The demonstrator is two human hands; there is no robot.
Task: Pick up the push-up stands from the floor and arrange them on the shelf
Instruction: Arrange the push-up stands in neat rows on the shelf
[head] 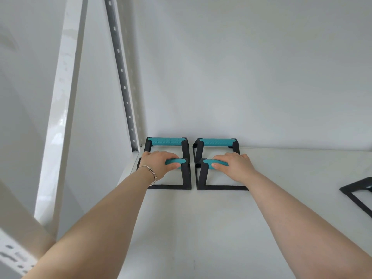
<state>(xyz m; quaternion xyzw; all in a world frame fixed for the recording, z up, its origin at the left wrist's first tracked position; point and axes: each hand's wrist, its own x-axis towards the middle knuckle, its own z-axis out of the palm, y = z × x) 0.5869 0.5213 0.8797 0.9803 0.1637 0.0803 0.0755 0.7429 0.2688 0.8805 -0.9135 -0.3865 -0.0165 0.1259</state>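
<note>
Several black push-up stands with teal grips sit on the white shelf (201, 228). Two stand against the back wall: the back left stand (166, 141) and the back right stand (216, 142). In front of them rest the front left stand (186, 174) and the front right stand (202, 174), side by side. My left hand (159, 164) is wrapped around the teal grip of the front left stand. My right hand (233, 165) is wrapped around the teal grip of the front right stand. Both stands' bases lie flat on the shelf.
Another black stand (356, 192) is partly cut off at the right edge of the shelf. A perforated metal upright (120, 73) rises at the shelf's back left corner, a white post (60, 117) nearer me. The white wall closes the back.
</note>
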